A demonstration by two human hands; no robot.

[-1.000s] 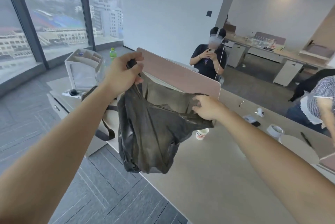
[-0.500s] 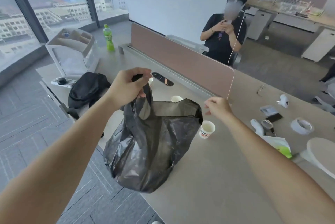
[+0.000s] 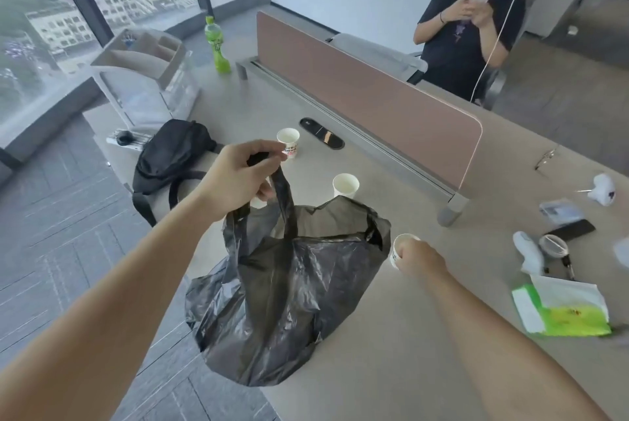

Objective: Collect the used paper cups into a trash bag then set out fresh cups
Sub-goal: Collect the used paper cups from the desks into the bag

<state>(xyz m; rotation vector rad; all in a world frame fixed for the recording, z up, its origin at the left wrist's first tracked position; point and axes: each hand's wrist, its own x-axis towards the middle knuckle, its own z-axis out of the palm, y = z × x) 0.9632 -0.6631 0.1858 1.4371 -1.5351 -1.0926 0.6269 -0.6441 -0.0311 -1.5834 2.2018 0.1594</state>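
Left hand: fingers are curled tight round the handle loops of the black trash bag and hold it up over the near-left edge of the table.
Trash bag: it hangs with its mouth gaping upward and its crumpled belly sagging half over the table edge; what lies inside cannot be seen.
Right hand: fingers are wrapped round the side of a paper cup, so only the rim and a strip of wall show.
Held cup: at 3 o'clock from the bag's mouth, just beside its rim; whether it is clear of the table cannot be told.
Plain white cup: upright on the table at 12 o'clock from the bag, close behind its mouth.
Printed cup: upright at 11 o'clock, farther off, just past the left hand's knuckles.
Black sling bag: slumped on the table at 10 o'clock.
Green bottle: upright at the far end, at 11 o'clock.
Divider panel: runs from 12 to 2 o'clock, with a seated person behind it.
Green-and-white packet: flat on the table at 3 o'clock, well apart from the bag.
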